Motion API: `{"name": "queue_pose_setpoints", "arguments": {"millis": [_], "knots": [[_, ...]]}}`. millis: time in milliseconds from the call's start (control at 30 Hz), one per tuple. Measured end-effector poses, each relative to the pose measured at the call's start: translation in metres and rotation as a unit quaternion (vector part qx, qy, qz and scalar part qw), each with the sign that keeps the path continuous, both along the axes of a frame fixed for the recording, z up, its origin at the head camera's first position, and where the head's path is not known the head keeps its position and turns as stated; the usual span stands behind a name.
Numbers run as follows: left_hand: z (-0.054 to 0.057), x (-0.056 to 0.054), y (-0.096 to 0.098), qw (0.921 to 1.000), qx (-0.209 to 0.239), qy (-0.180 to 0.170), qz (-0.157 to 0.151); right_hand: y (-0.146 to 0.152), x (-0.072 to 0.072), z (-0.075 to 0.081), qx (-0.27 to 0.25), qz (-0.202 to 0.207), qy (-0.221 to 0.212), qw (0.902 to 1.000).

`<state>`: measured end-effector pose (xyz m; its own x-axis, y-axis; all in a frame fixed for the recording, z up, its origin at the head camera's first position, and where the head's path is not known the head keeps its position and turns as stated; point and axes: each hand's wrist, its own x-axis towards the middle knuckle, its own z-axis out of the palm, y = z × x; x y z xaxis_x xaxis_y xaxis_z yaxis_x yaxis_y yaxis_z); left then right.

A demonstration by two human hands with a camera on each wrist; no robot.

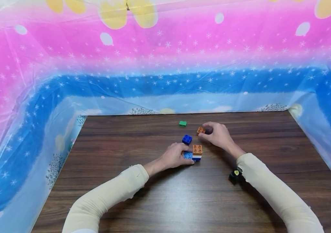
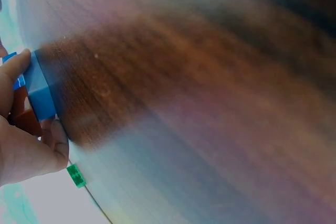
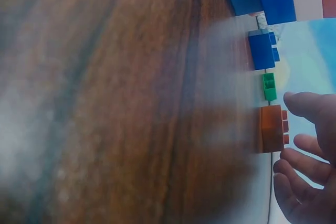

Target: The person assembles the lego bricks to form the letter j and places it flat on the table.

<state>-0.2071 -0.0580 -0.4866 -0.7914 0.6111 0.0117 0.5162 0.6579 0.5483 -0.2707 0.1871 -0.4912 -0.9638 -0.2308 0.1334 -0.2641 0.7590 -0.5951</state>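
Observation:
My left hand [image 1: 172, 156] grips a built group of toy building bricks between thumb and fingers. The group has a light blue brick [image 1: 187, 155] beside a stack with an orange brick [image 1: 197, 149] on top, white and blue below it. In the left wrist view, the thumb presses near the blue brick [image 2: 39, 87], and an orange-brown brick [image 2: 23, 114] shows against the palm. My right hand [image 1: 217, 136] is at a loose orange brick [image 1: 201, 130], thumb and fingers spread around it. The right wrist view shows the fingers apart from this orange brick [image 3: 272, 128].
A dark blue brick [image 1: 187, 139] lies just behind the built group. Farther back sits a small green brick [image 1: 182, 123]. A black device [image 1: 235, 175] is by the right cuff. The wooden table [image 1: 118, 129] ends at a patterned cloth [image 1: 165, 84] at the back and sides.

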Motion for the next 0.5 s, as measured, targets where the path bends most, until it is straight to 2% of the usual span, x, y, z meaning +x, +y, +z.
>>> {"name": "queue_pose_setpoints", "arguments": {"millis": [500], "knots": [[0.0003,-0.0009,0.0005,1.0000,-0.008,0.001,0.002,-0.0066,-0.0061,-0.0039,0.014,-0.013,-0.028,0.9994]]}}
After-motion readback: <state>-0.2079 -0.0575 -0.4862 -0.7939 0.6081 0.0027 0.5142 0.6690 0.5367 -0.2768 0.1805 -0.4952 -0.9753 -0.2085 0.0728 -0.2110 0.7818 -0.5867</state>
